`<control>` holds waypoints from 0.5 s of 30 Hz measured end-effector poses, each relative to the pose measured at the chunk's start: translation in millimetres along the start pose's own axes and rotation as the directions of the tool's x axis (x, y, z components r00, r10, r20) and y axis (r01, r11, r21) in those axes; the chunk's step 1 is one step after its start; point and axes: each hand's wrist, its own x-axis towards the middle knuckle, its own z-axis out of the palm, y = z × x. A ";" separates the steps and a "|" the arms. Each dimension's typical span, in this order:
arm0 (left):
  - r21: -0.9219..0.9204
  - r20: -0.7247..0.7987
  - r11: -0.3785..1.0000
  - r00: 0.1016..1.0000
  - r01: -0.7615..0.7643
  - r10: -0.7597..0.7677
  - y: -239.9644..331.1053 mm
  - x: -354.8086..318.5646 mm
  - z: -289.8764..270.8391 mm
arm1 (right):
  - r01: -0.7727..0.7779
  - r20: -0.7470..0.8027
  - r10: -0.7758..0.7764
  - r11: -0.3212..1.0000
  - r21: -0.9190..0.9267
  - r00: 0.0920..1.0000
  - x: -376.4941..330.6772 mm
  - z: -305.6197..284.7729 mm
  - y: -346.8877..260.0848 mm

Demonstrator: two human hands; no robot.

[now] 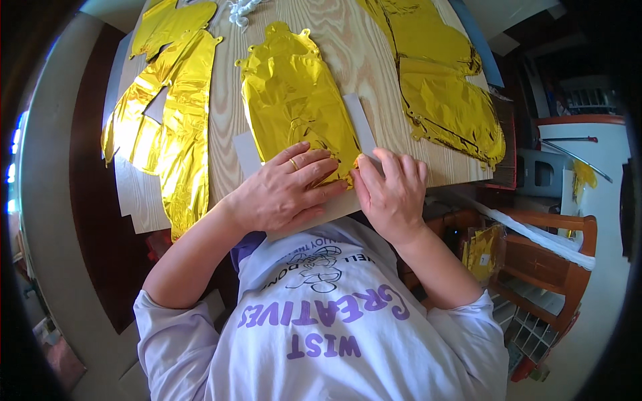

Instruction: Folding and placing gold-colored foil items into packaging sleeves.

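Observation:
A flat gold foil balloon [287, 93] lies in front of me with its small tabbed end pointing away. A pale card or board [360, 120] lies under it and shows at both sides and along the near edge. My left hand [284, 190] rests on the balloon's near part, fingers stretched out and a ring on one. At the near right corner of the balloon, my right hand [393, 194] is closed, thumb and forefinger pinching the foil edge. Both hands cover much of the balloon's near end.
More flat gold foil balloons lie on the wooden table [231, 127], at the left [184, 127] and at the right [445, 87]. White string [242, 10] sits at the far edge. A wooden chair [542, 257] and a bagged gold foil pack [483, 250] are at my right.

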 end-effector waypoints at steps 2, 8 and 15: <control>0.010 0.012 1.000 1.000 0.005 -0.005 0.8 -1.7 0.5 | -0.002 0.005 0.002 1.000 0.000 1.000 -0.2 0.1 -0.2; 0.023 0.081 0.999 0.996 0.045 -0.047 4.6 -7.2 -2.0 | 0.000 0.013 0.000 1.000 -0.003 1.000 0.9 -0.6 -0.9; 0.062 0.094 0.995 0.992 0.084 -0.089 8.3 -31.3 -7.2 | -0.003 0.021 0.003 1.000 -0.006 1.000 1.1 -1.0 -1.2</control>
